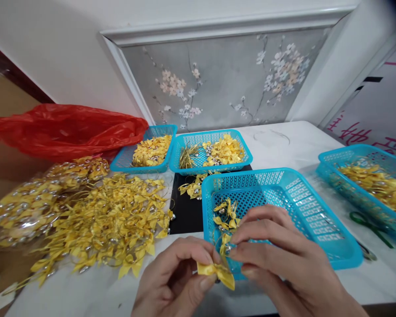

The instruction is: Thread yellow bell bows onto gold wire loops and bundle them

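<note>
Both hands are pinching one small yellow satin ribbon bow [217, 272] right at the near rim of the empty-ish turquoise plastic lattice basket [320, 229]. The left hand [174, 281] is gripping the bow's wing with thumb and forefinger, and the right hand [277, 255] is closing its fingertips on the knot end. A few finished bows [226, 213] are lying inside that basket; a big loose heap of yellow bows [108, 224] is sitting left of it. I'd say keeping the pinch close to the knot is what's stopping the satin slipping.
</note>
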`<state>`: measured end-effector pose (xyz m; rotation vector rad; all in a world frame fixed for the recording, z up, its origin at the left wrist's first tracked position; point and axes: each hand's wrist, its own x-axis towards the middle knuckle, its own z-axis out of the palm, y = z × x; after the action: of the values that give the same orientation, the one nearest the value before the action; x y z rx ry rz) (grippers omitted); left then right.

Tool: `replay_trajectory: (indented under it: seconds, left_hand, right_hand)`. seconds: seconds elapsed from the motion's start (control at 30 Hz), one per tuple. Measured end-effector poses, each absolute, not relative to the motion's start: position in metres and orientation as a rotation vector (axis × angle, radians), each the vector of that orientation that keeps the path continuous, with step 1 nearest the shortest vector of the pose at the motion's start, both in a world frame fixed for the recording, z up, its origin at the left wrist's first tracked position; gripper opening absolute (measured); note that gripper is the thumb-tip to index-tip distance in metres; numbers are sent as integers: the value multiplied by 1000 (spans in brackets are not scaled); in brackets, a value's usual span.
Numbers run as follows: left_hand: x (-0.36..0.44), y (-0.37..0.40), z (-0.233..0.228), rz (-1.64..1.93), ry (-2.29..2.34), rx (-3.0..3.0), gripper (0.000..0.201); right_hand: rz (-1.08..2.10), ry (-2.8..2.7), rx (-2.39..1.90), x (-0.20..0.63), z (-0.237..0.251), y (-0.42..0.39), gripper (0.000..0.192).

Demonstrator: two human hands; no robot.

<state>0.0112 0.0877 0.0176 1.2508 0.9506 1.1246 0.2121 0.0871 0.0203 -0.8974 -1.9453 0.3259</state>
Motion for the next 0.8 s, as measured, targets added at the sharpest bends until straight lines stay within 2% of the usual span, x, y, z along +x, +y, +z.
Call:
replay_trajectory:
  seconds: [0.07, 0.2, 0.4, 0.57, 0.8]
  left_hand:
    - [7, 90, 17, 1071, 924, 1340, 15]
    - [2, 94, 18, 1007, 875, 1476, 24]
    - [2, 93, 17, 992, 897, 1522, 21]
    - [3, 93, 15, 1006, 894, 1485, 19]
    - [1, 93, 13, 1011, 832, 1493, 16]
  right_hand:
    - [306, -1963, -922, 213, 21, 87, 20]
    - [198, -2019, -911, 208, 22, 87, 17]
    - [63, -1940, -966, 193, 19, 85, 32]
    - [-37, -1986, -989, 190, 21, 85, 36]
    - [27, -1992, -947, 190, 17, 86, 35]
